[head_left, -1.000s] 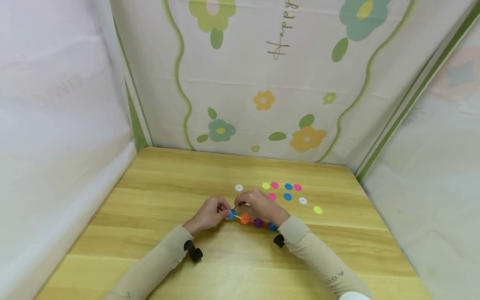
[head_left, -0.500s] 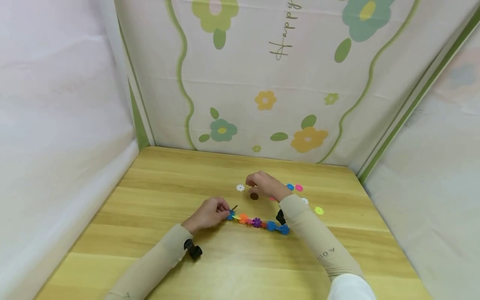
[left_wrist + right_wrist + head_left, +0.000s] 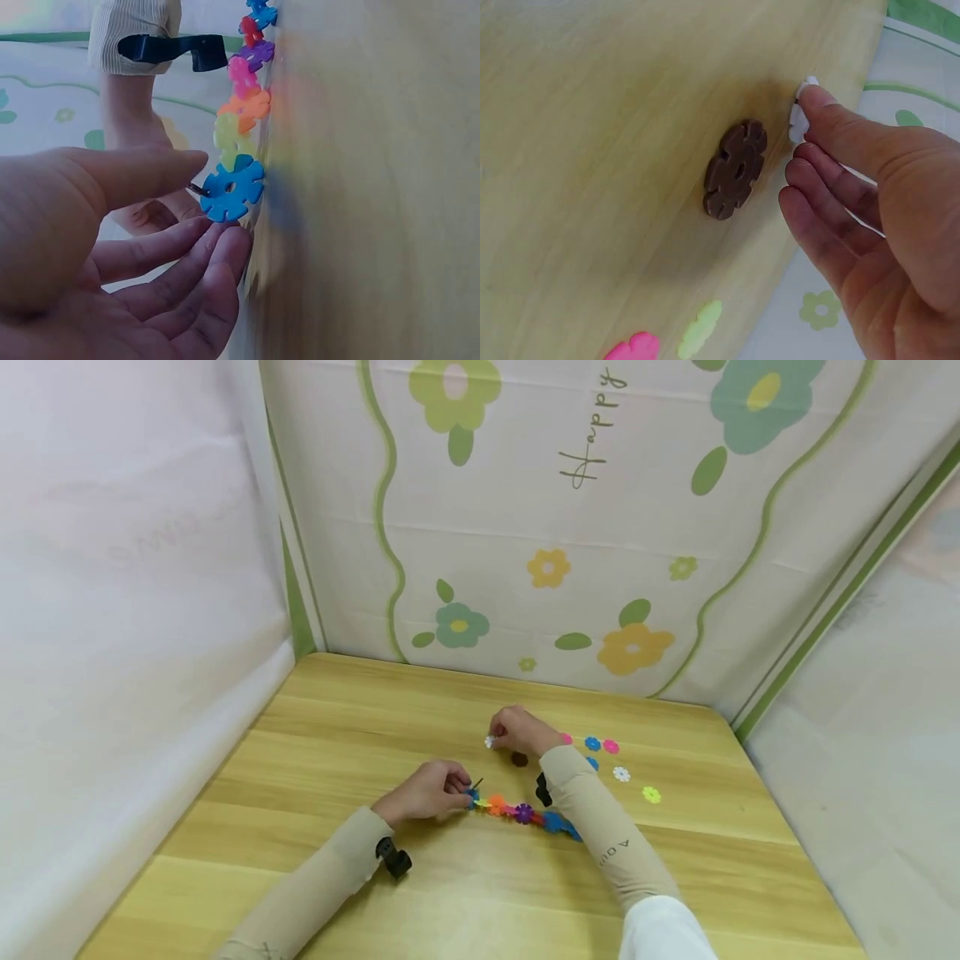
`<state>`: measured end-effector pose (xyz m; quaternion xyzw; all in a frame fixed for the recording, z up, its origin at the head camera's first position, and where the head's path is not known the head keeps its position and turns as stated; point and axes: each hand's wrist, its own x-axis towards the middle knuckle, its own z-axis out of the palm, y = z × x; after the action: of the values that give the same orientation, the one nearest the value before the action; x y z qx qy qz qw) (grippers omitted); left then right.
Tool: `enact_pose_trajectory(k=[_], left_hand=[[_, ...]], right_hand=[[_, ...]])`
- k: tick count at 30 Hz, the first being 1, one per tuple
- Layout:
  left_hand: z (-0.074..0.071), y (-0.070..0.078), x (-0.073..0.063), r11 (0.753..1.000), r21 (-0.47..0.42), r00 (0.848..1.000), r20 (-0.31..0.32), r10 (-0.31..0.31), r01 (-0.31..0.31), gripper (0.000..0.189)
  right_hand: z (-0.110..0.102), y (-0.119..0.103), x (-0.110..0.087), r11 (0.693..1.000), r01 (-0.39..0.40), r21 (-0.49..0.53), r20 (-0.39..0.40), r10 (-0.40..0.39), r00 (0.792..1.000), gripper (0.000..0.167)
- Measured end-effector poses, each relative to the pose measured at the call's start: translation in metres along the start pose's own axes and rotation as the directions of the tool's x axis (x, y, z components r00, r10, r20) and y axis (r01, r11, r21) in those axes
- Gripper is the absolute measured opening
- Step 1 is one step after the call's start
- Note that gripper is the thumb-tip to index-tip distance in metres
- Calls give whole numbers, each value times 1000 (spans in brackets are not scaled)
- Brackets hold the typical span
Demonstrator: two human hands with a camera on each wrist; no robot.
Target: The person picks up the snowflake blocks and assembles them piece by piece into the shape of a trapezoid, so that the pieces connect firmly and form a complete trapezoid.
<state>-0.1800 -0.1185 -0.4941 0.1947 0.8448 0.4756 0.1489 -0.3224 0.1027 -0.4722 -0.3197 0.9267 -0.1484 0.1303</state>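
Note:
My left hand [image 3: 426, 791] holds the blue flower-shaped disc [image 3: 232, 196] at the left end of a chain of interlocking discs. A dark disc, edge-on, is joined to that blue piece. Along the chain come yellow [image 3: 227, 137], orange [image 3: 496, 806], pink, purple [image 3: 523, 813], red and blue discs; my right forearm hides part of its far end in the head view. My right hand [image 3: 521, 732] pinches a white flower disc [image 3: 798, 120] between thumb and fingers, close to the tabletop. Beside it, a loose brown disc [image 3: 736, 169] lies flat.
Loose discs lie right of my right hand on the wooden table [image 3: 360, 710]: pink [image 3: 611, 747], blue [image 3: 592, 743], white [image 3: 621, 773] and yellow [image 3: 652, 795]. Others are partly hidden by the right arm. A flower-printed cloth wall [image 3: 480, 527] rises behind the table.
My right hand has left the chain's left end, reached up to the white disc and taken hold of it. My left hand stays at the chain. The head view has shifted slightly.

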Motion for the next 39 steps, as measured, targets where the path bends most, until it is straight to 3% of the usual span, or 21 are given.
enact_pose_trajectory(k=[6, 12, 17, 24, 30, 39], left_hand=[[-2, -4, 4, 1000, -6, 1000, 26, 7, -6, 43], [-5, -6, 5, 999, -48, 998, 62, 0, 3, 42], [-6, -11, 6, 998, -65, 997, 81, 13, -8, 40], [-7, -14, 8, 996, -76, 993, 104, 53, -45, 39], [-6, -10, 12, 995, -76, 993, 100, 68, -61, 32], [-2, -5, 16, 993, -102, 992, 104, 72, -61, 25]], right_hand=[[0, 1, -10, 992, -55, 113, -23, 58, 998, 6], [-6, -6, -24, 980, -60, 191, -55, 71, 996, 6], [-8, -20, -41, 959, -15, 284, -101, 46, 994, 4], [-4, -40, -71, 902, 60, 427, -152, 6, 988, 4], [9, -49, -87, 895, 52, 443, -193, 39, 980, 4], [23, -51, -92, 903, 32, 429, -209, 65, 976, 4]])
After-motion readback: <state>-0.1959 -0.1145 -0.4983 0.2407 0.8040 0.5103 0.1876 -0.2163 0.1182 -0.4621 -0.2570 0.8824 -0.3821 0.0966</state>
